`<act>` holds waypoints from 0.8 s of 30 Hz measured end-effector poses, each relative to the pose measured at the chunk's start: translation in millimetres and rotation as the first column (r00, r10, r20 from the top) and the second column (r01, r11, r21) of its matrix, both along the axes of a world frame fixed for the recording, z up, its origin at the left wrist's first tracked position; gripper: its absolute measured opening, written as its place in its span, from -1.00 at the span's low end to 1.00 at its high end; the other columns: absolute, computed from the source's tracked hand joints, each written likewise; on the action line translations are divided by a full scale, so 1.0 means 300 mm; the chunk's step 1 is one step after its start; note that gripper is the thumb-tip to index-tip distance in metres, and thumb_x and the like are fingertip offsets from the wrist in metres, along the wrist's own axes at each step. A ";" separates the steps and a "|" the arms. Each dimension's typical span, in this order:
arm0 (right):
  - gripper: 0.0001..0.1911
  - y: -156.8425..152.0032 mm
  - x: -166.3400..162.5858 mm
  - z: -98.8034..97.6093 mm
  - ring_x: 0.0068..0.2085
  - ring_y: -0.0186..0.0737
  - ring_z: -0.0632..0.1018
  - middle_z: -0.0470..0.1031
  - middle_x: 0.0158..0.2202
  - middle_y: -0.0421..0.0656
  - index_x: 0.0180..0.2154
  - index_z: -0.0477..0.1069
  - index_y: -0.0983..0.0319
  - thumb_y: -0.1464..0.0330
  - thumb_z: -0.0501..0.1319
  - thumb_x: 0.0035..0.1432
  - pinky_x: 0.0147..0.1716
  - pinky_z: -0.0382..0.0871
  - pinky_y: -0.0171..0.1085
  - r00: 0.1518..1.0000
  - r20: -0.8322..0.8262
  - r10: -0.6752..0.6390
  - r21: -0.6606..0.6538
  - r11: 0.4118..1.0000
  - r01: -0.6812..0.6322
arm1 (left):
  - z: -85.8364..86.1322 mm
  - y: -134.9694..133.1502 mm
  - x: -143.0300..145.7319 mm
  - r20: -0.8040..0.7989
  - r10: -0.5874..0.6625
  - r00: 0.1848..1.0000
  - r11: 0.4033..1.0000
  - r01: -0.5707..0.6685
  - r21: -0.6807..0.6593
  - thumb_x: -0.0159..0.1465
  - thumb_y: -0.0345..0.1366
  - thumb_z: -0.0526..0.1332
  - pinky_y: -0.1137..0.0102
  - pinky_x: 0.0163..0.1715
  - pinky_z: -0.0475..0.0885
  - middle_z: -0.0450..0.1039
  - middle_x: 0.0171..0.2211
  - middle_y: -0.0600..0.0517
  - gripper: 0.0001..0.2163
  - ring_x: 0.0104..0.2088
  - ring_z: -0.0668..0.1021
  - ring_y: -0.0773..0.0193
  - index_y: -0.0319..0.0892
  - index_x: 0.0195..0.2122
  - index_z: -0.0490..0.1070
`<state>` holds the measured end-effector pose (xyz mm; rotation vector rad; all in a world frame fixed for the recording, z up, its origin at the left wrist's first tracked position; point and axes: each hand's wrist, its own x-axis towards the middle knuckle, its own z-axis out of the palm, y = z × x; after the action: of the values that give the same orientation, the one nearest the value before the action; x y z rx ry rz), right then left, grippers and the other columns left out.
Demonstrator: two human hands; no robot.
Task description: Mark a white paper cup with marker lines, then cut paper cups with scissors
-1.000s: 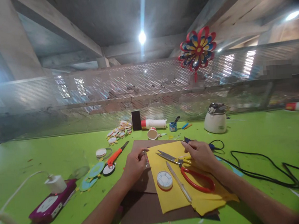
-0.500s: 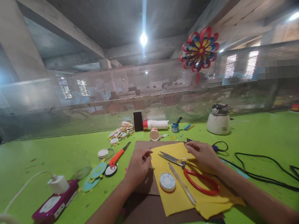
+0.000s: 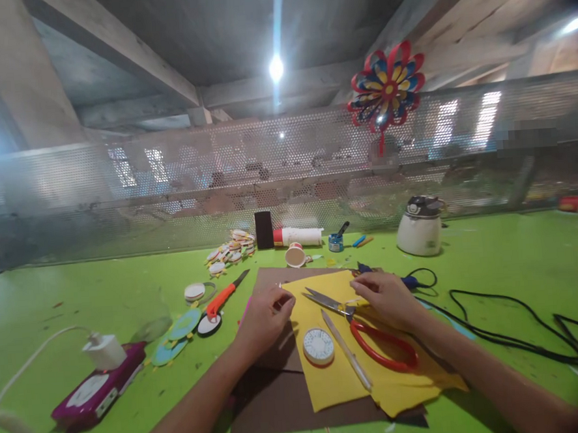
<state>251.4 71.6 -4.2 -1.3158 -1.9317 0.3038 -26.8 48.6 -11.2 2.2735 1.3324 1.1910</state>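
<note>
My left hand (image 3: 264,317) is curled at the left edge of a yellow sheet (image 3: 328,380), fingertips pinched together; what they hold is too small to make out. My right hand (image 3: 386,297) lies with fingers stretched on the sheet's far edge, just above the handles of red-handled scissors (image 3: 386,354). The scissors rest on the sheet, blades pointing to the far left. A round white disc with a red rim (image 3: 318,346) and a thin pale stick (image 3: 349,360) also lie on it. Under the yellow sheet is a brown sheet (image 3: 276,407).
On the green table (image 3: 79,301): an orange utility knife (image 3: 220,301), round paper cut-outs (image 3: 178,328), a pile of discs (image 3: 229,249), paper cups (image 3: 300,237), a white pot (image 3: 420,231), a black cable (image 3: 521,329), a plugged purple power strip (image 3: 96,388). A mesh fence with a pinwheel (image 3: 386,83) stands behind.
My left hand's fingers have curled in closer at the yellow sheet's edge. My right hand has slid slightly toward me over the scissors' handles. The view shifted a little.
</note>
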 end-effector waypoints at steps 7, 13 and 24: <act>-0.63 -0.004 0.000 -0.001 -0.29 -0.05 0.59 0.67 -0.30 -0.06 -0.42 0.57 0.22 0.20 0.07 0.21 -0.29 0.37 -0.18 1.000 0.020 0.008 0.013 1.000 -0.008 | -0.005 -0.001 0.001 -0.046 0.004 0.999 1.000 -0.004 0.002 0.32 -0.28 0.13 0.35 -0.29 0.36 0.54 -0.38 0.00 -0.82 -0.35 0.52 0.23 -0.17 -0.35 0.49; -0.64 -0.002 0.001 -0.006 -0.26 -0.05 0.59 0.67 -0.27 -0.05 -0.41 0.57 0.22 0.20 0.08 0.22 -0.25 0.37 -0.18 1.000 0.026 0.014 0.019 1.000 -0.015 | -0.005 -0.004 0.003 -0.068 0.009 0.998 1.000 -0.009 -0.002 0.32 -0.28 0.13 0.35 -0.28 0.36 0.54 -0.36 0.00 -0.83 -0.34 0.52 0.23 -0.16 -0.34 0.49; -0.63 -0.001 -0.007 -0.023 -0.30 -0.07 0.56 0.64 -0.32 -0.06 -0.42 0.55 0.21 0.19 0.06 0.23 -0.25 0.36 -0.15 0.999 0.043 0.010 -0.002 1.000 -0.010 | -0.013 -0.003 0.003 -0.102 0.000 0.995 1.000 0.000 0.000 0.33 -0.28 0.15 0.34 -0.27 0.33 0.51 -0.35 0.02 -0.84 -0.31 0.50 0.23 -0.14 -0.36 0.47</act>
<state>249.2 71.3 -11.2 -1.3243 -1.9746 0.2848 -26.0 47.6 -15.0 2.3632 1.3673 1.0873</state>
